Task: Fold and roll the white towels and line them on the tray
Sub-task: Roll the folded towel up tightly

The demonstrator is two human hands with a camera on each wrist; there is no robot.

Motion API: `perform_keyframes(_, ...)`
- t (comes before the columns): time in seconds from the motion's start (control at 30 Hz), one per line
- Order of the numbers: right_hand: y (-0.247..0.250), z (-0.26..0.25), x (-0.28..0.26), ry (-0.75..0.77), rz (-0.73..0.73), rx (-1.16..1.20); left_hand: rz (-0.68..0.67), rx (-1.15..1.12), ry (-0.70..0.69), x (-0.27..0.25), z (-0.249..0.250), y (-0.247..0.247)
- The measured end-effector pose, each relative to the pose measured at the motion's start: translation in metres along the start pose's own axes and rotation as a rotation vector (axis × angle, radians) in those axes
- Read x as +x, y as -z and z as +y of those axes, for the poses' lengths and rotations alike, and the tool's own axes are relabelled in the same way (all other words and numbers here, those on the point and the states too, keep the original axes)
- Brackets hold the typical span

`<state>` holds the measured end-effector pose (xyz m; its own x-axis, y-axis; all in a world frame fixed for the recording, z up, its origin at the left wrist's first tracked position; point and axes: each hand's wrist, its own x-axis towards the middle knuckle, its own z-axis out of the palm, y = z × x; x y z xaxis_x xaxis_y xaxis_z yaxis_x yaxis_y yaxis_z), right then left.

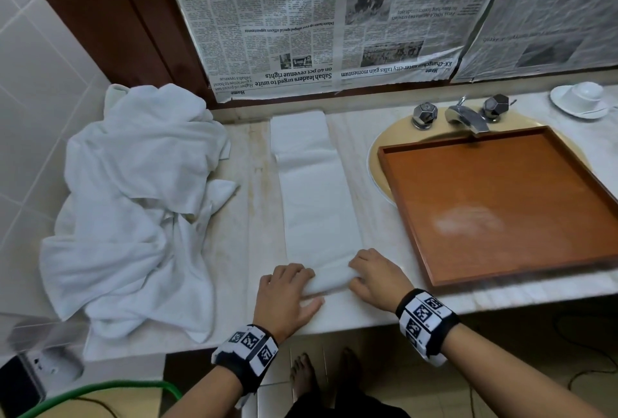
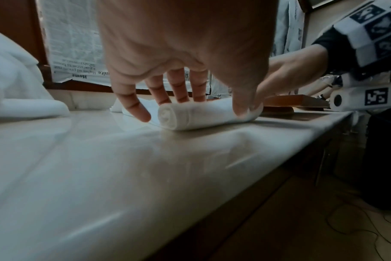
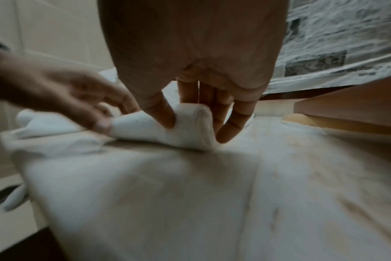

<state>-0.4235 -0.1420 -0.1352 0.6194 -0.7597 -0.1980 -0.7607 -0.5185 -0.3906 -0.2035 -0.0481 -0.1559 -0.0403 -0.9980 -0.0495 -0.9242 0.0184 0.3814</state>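
A white towel lies folded into a long strip on the marble counter, running away from me. Its near end is wound into a small roll. My left hand holds the roll's left end, thumb in front and fingers behind it. My right hand grips the right end, thumb pressing the front and fingers tucked behind. A wooden tray with nothing on it sits to the right, over the sink. Several crumpled white towels are heaped at the left.
A chrome faucet with two knobs stands behind the tray. A white cup on a saucer sits at the far right. Newspaper covers the wall behind. The counter's front edge runs just under my wrists.
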Motion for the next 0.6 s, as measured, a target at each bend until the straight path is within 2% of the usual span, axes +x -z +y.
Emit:
perform_keyframes(0.13,0.008,0.003,-0.001,-0.066,-0.084,0.178,-0.026,-0.111,0.073,-0.001,-0.003,-0.001)
perform_keyframes(0.2,0.008,0.005,-0.005,-0.122,-0.067,0.298,-0.065,-0.271,0.170,0.002,-0.004,0.004)
perform_keyframes(0.27,0.005,0.007,-0.007,-0.120,-0.030,0.350,-0.055,-0.346,0.204,0.004,-0.003,0.010)
perform_keyframes(0.43,-0.006,0.007,-0.007,-0.095,0.079,0.288,-0.031,-0.396,0.270,0.006,-0.005,0.005)
perform_keyframes(0.53,-0.001,0.003,-0.009,-0.070,0.030,0.192,-0.032,-0.368,0.319,0.008,-0.005,0.003)
perform_keyframes(0.6,0.003,0.004,-0.012,0.014,-0.024,0.059,-0.044,-0.325,0.351,0.011,0.000,0.004)
